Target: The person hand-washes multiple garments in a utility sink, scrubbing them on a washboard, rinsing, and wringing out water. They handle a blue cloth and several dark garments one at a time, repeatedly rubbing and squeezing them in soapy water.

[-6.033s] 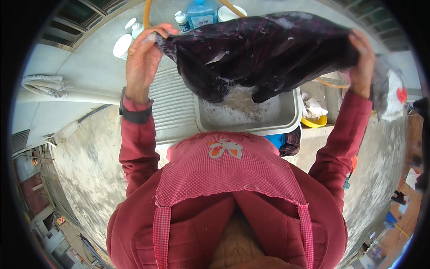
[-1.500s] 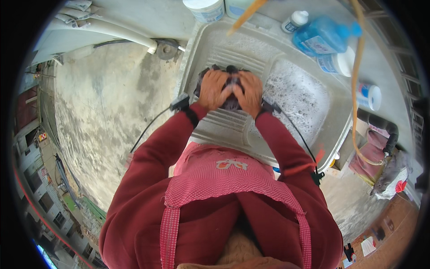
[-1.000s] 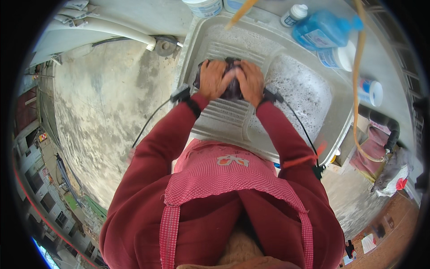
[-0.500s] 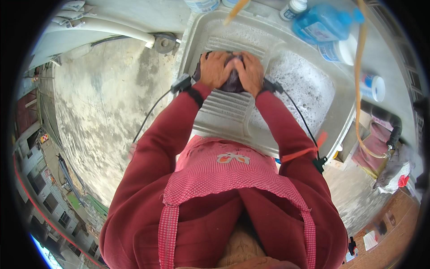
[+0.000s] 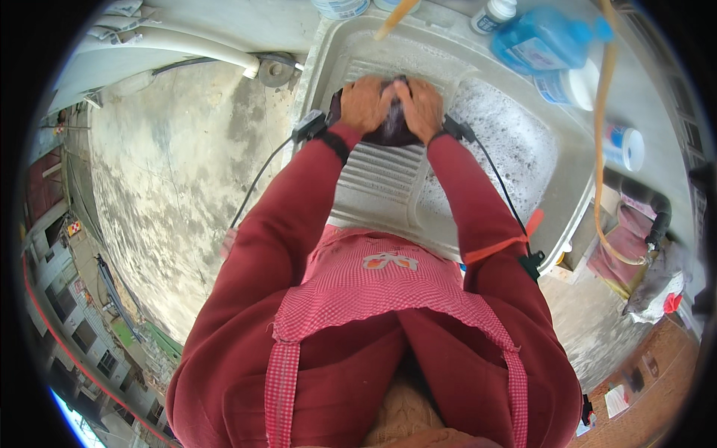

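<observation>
Fingers of both hands curl down and press on a dark cloth [image 5: 392, 128] bunched at the top of the ribbed washboard [image 5: 381, 179], in the upper middle of the frame. Left hand [image 5: 365, 103] and right hand [image 5: 420, 108] sit side by side, touching the cloth equally, with the soapy basin [image 5: 500, 153] just to the right.

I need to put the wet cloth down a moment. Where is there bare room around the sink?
Free: the ribbed washboard below both hands, and the concrete ledge left of the sink. Crowded: the rim at the far right, with the blue bottle and white bottles; the basin holds suds.
</observation>
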`<act>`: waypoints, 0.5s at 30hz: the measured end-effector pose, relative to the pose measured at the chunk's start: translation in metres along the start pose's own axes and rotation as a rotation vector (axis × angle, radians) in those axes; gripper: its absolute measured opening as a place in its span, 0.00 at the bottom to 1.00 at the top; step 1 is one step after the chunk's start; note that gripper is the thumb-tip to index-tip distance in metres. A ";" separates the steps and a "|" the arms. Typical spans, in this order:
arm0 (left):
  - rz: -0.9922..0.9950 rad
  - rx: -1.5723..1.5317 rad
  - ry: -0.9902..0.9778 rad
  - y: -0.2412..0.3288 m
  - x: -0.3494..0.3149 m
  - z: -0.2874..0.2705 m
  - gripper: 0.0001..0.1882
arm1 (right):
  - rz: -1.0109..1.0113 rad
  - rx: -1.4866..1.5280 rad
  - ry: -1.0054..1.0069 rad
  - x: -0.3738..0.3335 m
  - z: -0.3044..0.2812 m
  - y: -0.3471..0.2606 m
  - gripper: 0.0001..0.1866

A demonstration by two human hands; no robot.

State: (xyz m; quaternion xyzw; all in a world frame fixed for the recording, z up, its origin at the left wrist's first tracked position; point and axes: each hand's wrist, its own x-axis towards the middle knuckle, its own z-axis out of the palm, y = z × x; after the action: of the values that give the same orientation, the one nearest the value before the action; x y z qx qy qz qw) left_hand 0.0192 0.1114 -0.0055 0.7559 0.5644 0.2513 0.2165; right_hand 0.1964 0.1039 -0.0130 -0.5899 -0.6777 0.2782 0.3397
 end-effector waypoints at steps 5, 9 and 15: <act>0.520 0.037 -0.040 0.030 -0.094 -0.046 0.35 | -0.471 -0.056 0.015 -0.100 -0.031 -0.051 0.25; 0.262 0.105 -0.109 -0.018 -0.026 0.002 0.18 | -0.247 -0.095 0.056 -0.028 0.019 0.006 0.10; -0.017 0.249 0.008 -0.015 0.004 0.005 0.23 | 0.027 -0.195 0.120 0.019 0.023 0.001 0.20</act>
State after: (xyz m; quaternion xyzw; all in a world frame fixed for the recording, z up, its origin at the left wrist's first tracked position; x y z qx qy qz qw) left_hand 0.0116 0.1194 -0.0180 0.7710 0.5986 0.1806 0.1209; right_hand 0.1771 0.1232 -0.0256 -0.6447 -0.6720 0.1798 0.3169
